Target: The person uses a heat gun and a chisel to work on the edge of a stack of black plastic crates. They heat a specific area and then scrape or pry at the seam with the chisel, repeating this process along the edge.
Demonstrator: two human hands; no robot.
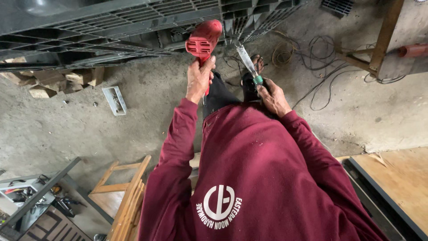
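Now your left hand (199, 78) is clamped on the red drill (204, 39), raised toward the dark pallet (111, 27) | your right hand (273, 96) grips a green-collared clear tube (248, 64) beside it | concrete floor (67, 129) below.

Above the fingers: 1 red power tool (203, 39), 1 clear-handled screwdriver (248, 64), 1 black plastic pallet (133, 22). Left of them: 1 metal bracket (114, 100).

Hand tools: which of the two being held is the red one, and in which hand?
The power tool in the left hand, with a red vented housing. The other, in the right hand, is a slim clear-shafted tool with a green collar.
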